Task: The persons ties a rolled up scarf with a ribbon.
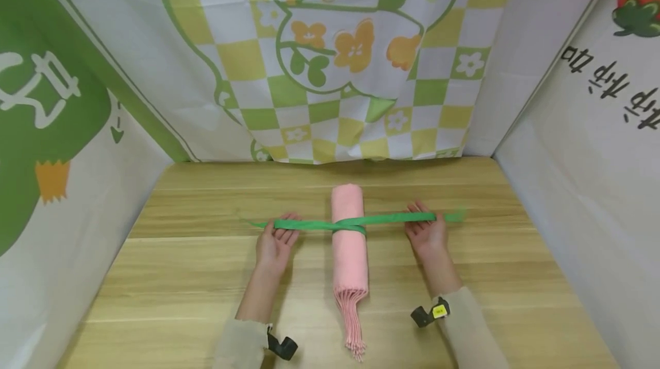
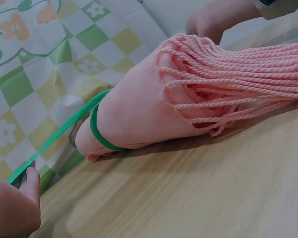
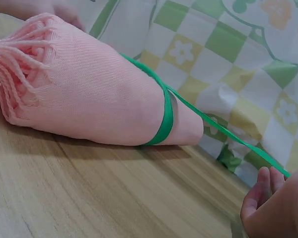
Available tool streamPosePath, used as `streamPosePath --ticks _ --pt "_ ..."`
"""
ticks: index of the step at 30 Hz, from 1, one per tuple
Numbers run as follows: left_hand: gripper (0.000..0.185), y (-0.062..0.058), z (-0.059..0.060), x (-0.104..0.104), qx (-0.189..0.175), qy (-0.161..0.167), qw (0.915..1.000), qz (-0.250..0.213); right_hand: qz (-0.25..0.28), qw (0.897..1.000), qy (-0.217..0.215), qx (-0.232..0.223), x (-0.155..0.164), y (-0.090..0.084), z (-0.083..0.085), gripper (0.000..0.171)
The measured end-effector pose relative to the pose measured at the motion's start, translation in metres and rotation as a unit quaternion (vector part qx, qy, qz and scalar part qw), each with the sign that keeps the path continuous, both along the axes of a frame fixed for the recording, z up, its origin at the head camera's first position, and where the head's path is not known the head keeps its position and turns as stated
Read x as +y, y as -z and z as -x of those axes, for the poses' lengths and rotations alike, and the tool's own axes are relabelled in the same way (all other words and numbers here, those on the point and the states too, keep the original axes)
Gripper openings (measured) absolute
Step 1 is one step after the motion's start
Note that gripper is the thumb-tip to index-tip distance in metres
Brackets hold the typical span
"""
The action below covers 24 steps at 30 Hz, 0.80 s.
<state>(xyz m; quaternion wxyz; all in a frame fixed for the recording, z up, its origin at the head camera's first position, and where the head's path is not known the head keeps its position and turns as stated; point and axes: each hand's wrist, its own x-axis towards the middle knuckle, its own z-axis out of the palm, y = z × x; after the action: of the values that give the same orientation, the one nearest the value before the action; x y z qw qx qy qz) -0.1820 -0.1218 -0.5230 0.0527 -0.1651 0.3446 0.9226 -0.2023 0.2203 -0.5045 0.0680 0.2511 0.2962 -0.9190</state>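
A rolled pink scarf [image 1: 350, 263] lies lengthwise on the table, its twisted fringe [image 1: 352, 323] pointing toward me. Around its middle runs a green ribbon [image 1: 381, 219], whose ends cross on top and stretch out to both sides. My left hand [image 1: 273, 248] pinches one ribbon end under the thumb, palm up, left of the scarf. On the other side my right hand [image 1: 428, 237] holds the opposite end under its thumb, with the tail reaching past it. In the left wrist view the ribbon [image 2: 64, 126] slants taut from the hand to the roll. Neither hand touches the scarf.
The wooden table [image 1: 196, 283] extends around the scarf. Behind it hangs a green-and-yellow checked cloth [image 1: 330, 111], and printed white panels [image 1: 582, 185] stand at the sides. Black wrist cameras [image 1: 282, 348] sit on both sleeves.
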Motion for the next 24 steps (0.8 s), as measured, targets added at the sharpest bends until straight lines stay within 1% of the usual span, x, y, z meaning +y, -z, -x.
streamPosePath --ticks 5,7,9,12,14,17,20,24 --pt "0.056 0.001 -0.003 -0.002 -0.002 0.009 1.0000 0.003 0.009 1.000 -0.001 -0.004 0.005 0.004 -0.002 0.056" --pt "0.056 0.002 -0.004 -0.002 -0.004 0.006 0.9999 0.008 0.008 1.000 -0.003 0.001 0.005 0.005 -0.002 0.056" --pt "0.056 0.002 -0.004 -0.002 -0.008 -0.005 0.9999 0.011 0.011 1.000 0.002 0.000 0.006 0.007 -0.001 0.055" --pt "0.055 0.002 -0.005 -0.005 -0.017 -0.019 0.9996 0.013 0.018 1.000 0.017 -0.010 0.008 0.009 0.001 0.052" --pt "0.055 0.002 -0.006 -0.008 -0.015 -0.017 0.9996 0.015 0.026 0.999 0.030 -0.019 0.010 0.010 0.003 0.051" --pt "0.053 0.001 -0.007 -0.012 -0.022 -0.017 0.9995 0.011 0.039 0.998 0.043 -0.036 0.014 0.012 0.005 0.051" --pt "0.052 -0.001 -0.010 -0.016 -0.027 -0.019 0.9994 0.009 0.052 0.996 0.048 -0.049 0.017 0.014 0.007 0.049" --pt "0.051 0.000 -0.011 -0.017 -0.029 -0.016 0.9992 0.022 0.055 0.996 0.043 -0.054 0.020 0.015 0.009 0.049"
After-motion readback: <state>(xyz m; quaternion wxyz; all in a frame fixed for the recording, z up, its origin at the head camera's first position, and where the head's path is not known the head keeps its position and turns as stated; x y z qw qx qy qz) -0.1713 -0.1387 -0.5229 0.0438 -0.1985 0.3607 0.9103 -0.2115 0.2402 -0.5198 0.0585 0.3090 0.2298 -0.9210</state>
